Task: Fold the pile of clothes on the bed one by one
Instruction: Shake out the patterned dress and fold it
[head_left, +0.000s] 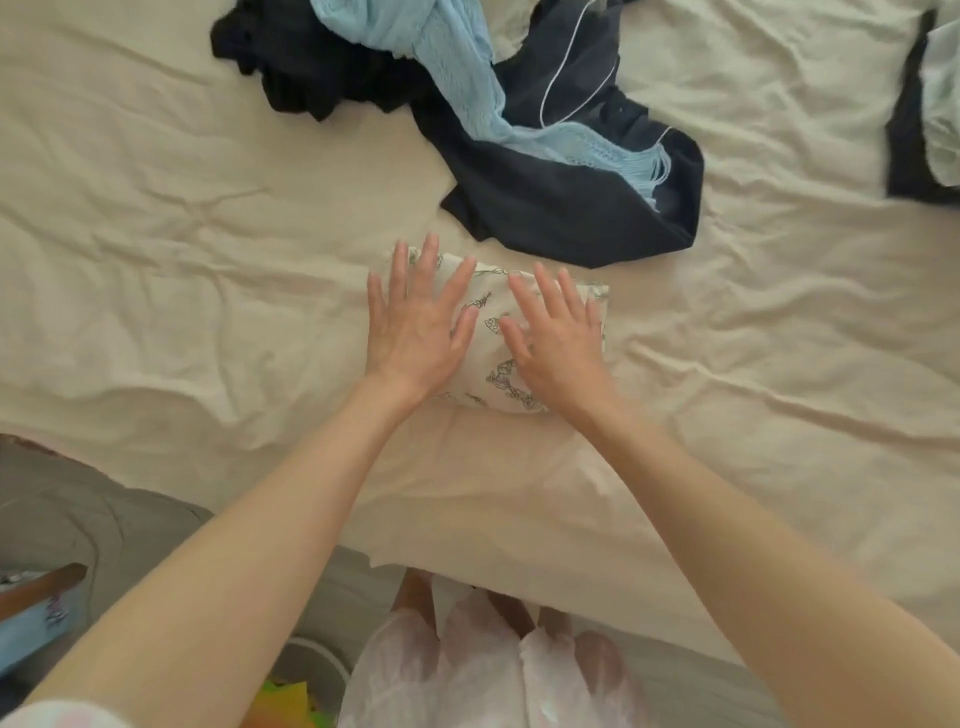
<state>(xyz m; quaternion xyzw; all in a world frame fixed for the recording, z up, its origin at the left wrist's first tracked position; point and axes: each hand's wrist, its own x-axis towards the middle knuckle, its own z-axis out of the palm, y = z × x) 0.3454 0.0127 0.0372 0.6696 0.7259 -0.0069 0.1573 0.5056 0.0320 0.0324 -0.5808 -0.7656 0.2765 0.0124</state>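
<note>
Small folded cream cloth with dark line-drawn print (493, 332) lies near the front edge of the bed with its wrinkled beige sheet (182, 260). Left hand (415, 327) and right hand (558, 348) rest flat on it, fingers spread, gripping nothing. Heap of dark navy and pale blue fringed knit garments (519, 130) lies just beyond.

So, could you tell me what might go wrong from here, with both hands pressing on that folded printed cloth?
1. The folded cloth lies on a wrinkled sheet; when the left hand and right hand lift, the fold may spring open.
2. The dark garment lies just beyond it, so pulling that next could drag or rumple the folded piece.
3. The blue scarf is draped over the dark clothes and its fringe may snag.
</note>
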